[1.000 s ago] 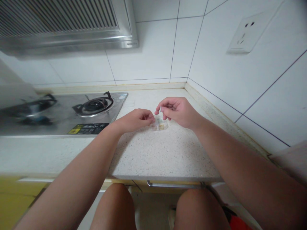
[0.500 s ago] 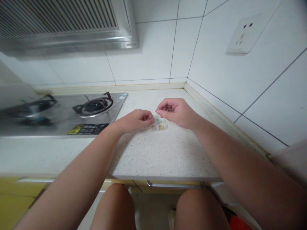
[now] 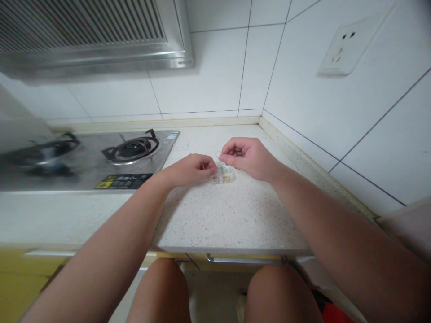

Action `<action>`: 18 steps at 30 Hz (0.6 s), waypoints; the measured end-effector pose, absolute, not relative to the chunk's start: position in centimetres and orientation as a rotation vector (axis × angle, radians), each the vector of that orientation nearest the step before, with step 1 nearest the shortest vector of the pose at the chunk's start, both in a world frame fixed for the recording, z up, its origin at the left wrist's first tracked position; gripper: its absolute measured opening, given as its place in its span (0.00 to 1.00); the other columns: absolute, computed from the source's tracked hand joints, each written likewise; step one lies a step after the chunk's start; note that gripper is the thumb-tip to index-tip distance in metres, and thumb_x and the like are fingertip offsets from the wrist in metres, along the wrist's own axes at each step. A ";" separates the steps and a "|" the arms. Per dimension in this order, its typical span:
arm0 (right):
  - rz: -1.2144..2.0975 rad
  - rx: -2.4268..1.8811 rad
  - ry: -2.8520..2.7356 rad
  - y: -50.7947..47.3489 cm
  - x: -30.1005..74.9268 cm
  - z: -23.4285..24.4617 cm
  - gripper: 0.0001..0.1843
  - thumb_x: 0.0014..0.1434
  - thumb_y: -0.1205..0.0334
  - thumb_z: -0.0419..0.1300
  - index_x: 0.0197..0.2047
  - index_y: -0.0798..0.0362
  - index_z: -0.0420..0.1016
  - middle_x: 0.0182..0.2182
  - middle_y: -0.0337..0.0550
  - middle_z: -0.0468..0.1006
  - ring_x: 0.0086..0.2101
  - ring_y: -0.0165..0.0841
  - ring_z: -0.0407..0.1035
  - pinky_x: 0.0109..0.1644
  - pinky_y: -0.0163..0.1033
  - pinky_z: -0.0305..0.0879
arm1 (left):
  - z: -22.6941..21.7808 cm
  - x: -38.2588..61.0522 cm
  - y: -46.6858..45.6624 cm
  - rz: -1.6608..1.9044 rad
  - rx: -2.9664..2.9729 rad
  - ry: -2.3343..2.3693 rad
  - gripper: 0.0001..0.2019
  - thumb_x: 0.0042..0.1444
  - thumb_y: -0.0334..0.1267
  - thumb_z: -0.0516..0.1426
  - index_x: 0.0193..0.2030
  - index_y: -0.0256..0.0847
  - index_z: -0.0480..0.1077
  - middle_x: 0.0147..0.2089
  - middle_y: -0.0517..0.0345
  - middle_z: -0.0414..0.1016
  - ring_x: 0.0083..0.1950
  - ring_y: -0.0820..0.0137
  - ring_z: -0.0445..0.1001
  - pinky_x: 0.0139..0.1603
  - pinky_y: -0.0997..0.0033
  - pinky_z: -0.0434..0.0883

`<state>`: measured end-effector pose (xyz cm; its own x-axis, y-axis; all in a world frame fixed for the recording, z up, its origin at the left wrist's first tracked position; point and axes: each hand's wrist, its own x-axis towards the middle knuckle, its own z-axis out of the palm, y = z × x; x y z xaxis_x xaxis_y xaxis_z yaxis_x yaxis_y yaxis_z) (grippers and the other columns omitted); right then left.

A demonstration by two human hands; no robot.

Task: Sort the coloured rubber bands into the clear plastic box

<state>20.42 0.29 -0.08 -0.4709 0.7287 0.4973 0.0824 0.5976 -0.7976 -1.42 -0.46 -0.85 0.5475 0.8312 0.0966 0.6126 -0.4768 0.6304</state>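
A small clear plastic box (image 3: 227, 178) with compartments lies on the counter between my hands; small greenish and yellowish bits show inside it. My left hand (image 3: 198, 169) is closed, fingers curled, with its fingertips at the box's left edge. Part of the box is hidden behind those fingers. Just above the box's far right side, my right hand (image 3: 244, 154) pinches a thin pale loop (image 3: 217, 154) between thumb and forefinger. The loop sticks out to the left of the fingertips and is too fine to name more exactly.
The speckled white counter (image 3: 229, 215) meets tiled walls at the back and right. To the left is a gas hob (image 3: 134, 148) with black burner supports, under a metal range hood (image 3: 101, 36). A socket (image 3: 343, 47) is on the right wall. My knees are below the counter's front edge.
The thin item in my right fingers, earlier a short pale sliver, now shows as a loop out to the left. Both hands have stayed almost in place.
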 end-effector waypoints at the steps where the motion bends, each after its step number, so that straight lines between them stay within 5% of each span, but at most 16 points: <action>1: 0.905 -0.644 -1.927 0.3 20.4 0.0 0.10 0.55 0.57 0.71 0.35 0.55 0.79 0.27 0.39 0.76 0.27 0.27 0.67 0.32 0.36 0.64 | -0.9 -1.4 -0.4 0.536 2.246 1.165 0.12 0.62 0.45 0.57 0.36 0.37 0.73 0.31 0.60 0.70 0.31 0.73 0.65 0.33 0.72 0.62; 18: 0.865 -0.625 -1.950 0.2 20.4 0.0 0.06 0.58 0.64 0.65 0.37 0.57 0.82 0.26 0.40 0.77 0.26 0.26 0.67 0.30 0.34 0.64 | -0.9 -1.4 -0.4 0.523 2.267 1.177 0.12 0.62 0.43 0.57 0.38 0.37 0.75 0.32 0.59 0.73 0.32 0.73 0.67 0.34 0.72 0.63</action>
